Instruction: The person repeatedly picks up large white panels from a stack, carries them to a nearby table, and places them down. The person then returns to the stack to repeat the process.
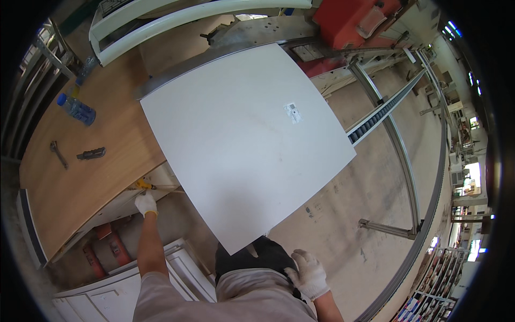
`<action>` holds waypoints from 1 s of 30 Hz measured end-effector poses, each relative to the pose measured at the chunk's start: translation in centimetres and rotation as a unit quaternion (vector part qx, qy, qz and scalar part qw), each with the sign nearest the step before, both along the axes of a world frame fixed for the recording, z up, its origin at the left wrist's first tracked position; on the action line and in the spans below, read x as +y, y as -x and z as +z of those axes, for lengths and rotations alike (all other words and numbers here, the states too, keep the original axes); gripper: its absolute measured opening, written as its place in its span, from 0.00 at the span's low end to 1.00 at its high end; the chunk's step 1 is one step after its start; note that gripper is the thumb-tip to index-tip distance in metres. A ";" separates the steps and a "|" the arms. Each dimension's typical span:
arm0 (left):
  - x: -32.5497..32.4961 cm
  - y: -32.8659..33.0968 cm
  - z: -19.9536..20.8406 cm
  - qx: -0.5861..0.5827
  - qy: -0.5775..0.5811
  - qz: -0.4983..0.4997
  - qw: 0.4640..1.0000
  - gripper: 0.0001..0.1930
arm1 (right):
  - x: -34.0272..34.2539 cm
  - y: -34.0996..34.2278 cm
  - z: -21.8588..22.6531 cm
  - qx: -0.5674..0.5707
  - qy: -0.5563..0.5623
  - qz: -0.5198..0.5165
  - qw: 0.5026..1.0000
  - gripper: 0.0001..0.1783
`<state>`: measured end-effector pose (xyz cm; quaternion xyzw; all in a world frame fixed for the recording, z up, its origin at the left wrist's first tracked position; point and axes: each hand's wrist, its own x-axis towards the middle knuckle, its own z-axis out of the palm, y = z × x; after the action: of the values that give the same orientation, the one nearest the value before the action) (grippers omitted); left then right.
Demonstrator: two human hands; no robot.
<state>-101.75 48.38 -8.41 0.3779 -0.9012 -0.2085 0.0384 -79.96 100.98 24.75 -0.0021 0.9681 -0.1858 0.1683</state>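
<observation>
A large white panel (pixel 247 145) with a small label lies flat on the machine table in front of me. One corner juts toward my waist. My left hand (pixel 145 204), in a white glove, reaches to the edge of the wooden worktop (pixel 102 177), just below a yellow tool with a dark tip (pixel 144 184), possibly an air gun. Its fingers are too small and foreshortened to show whether they grip anything. Beside my right hip hangs my right hand (pixel 310 274), also gloved, fingers apart and holding nothing, away from the panel.
On the worktop lie a blue-capped bottle (pixel 78 109), a wrench (pixel 59 154) and a utility knife (pixel 91 153). Red machine housing (pixel 351 24) stands beyond the panel. A metal rail frame (pixel 399 145) extends right. White panel doors (pixel 107 295) lean at lower left.
</observation>
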 end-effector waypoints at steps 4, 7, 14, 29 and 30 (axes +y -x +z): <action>2.1 0.9 -1.4 -0.055 0.017 -0.078 0.995 0.25 | -0.6 0.8 -0.8 -0.020 0.013 0.030 0.999 0.26; 3.6 2.6 -0.8 -0.062 -0.007 0.005 0.998 0.22 | -1.0 1.2 -1.1 -0.021 0.010 0.046 0.999 0.26; 5.8 6.1 3.6 -0.005 -0.191 0.337 0.922 0.29 | -1.6 0.5 -1.2 -0.079 -0.024 -0.002 0.997 0.27; 2.8 2.4 0.6 -0.134 0.129 0.011 0.983 0.24 | 0.2 -1.7 -3.2 -0.068 -0.003 -0.064 0.996 0.28; 3.4 2.1 1.9 -0.079 0.100 0.054 0.990 0.26 | 0.4 -1.7 -3.3 -0.073 -0.004 -0.064 0.995 0.27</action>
<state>-103.89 51.75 -6.52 0.4358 -0.8959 -0.0847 0.0161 -78.26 101.34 21.47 0.0739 0.9521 -0.1916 0.2267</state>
